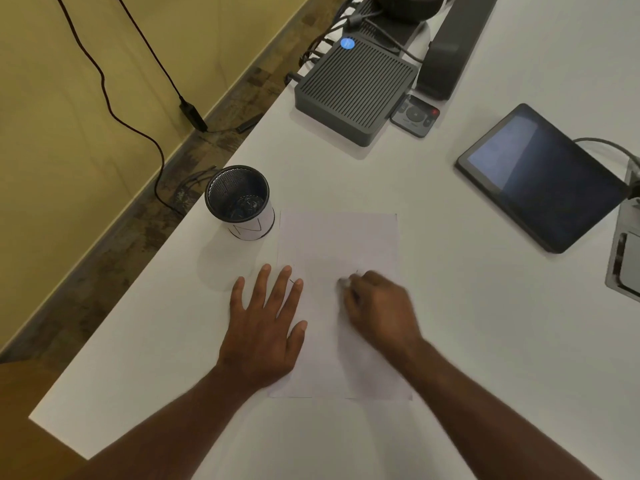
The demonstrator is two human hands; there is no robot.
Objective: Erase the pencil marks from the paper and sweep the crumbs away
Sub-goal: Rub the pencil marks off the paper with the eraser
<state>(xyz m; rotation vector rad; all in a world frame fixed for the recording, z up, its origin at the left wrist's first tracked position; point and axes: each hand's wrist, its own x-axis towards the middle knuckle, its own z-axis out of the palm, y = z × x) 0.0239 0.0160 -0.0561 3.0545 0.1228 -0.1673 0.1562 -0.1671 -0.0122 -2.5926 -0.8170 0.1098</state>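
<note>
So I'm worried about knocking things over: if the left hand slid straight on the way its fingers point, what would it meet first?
Probably the mesh pen cup. The left hand lies flat, fingers pointing up and slightly left; bare table lies between, though it might just pass the cup's right side.

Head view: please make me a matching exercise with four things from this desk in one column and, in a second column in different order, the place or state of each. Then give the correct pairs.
Things:
1. left hand
2. right hand
3. mesh cup
4. tablet

Places or states:
A. stands just beyond the paper's far left corner
B. lies at the right side of the table, a cable at its edge
C. flat, fingers spread, on the paper's left edge
D. closed on a small pale thing, blurred, over the paper

Pairs: 1-C, 2-D, 3-A, 4-B
</note>
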